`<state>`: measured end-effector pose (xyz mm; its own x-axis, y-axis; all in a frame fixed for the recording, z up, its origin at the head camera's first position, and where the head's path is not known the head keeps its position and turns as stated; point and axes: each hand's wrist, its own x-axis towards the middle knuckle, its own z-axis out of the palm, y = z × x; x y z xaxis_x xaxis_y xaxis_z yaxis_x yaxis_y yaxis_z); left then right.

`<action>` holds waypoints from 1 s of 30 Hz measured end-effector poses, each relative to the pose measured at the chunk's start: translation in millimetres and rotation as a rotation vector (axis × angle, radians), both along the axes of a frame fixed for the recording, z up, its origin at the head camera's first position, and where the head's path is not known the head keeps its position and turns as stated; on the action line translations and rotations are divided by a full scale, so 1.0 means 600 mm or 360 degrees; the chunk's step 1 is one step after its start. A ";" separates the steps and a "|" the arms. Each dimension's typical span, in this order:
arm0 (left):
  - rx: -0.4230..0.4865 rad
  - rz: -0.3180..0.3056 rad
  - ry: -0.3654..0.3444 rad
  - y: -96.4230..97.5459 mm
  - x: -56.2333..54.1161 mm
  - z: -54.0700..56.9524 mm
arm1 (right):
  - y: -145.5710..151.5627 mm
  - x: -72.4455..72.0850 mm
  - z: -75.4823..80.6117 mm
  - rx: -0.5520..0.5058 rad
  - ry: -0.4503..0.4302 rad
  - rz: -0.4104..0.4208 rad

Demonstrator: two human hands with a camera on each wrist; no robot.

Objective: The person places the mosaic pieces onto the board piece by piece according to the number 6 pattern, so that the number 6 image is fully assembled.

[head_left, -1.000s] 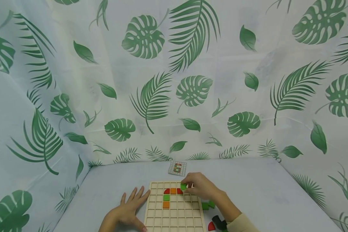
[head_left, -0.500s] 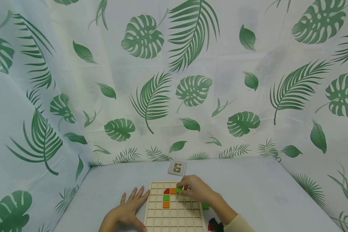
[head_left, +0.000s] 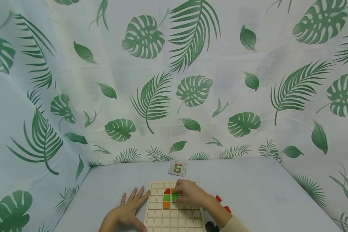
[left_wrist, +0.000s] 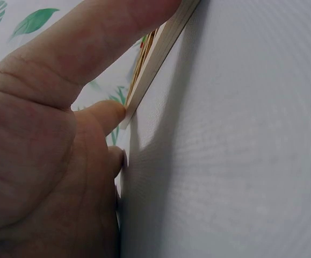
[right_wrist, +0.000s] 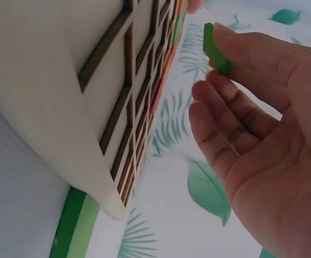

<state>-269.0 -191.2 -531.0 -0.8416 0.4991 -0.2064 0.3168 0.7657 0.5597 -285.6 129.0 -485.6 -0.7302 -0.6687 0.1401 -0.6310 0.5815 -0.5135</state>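
A wooden grid board (head_left: pixel 174 222) lies on the table. Set in its squares are a rounded red tile (head_left: pixel 167 191), a green tile (head_left: pixel 166 198) and an orange tile (head_left: pixel 166 205); more orange and red in the top row is partly covered by fingers. My right hand (head_left: pixel 191 193) pinches another green tile (head_left: pixel 174 196) between thumb and index finger, just right of the set green one. In the right wrist view that held tile (right_wrist: pixel 216 51) appears apart from the board. With fingers spread, my left hand (head_left: pixel 127 209) rests against the board's left edge.
Behind the board lies a small card (head_left: pixel 177 168) with a coloured "6" on a grid. Red pieces (head_left: pixel 227 209) and a dark object (head_left: pixel 211 226) sit to the right, partly behind my forearm. A green block (right_wrist: pixel 77 223) lies beside the board's edge.
My right hand has moved left and toward me with the green tile, from above the top row's red tile to beside the set green one. The left hand has stayed still.
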 end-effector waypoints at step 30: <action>-0.0009 -0.0004 0.0002 -0.001 -0.002 -0.001 | -0.019 0.004 -0.018 0.0149 -0.0082 0.0014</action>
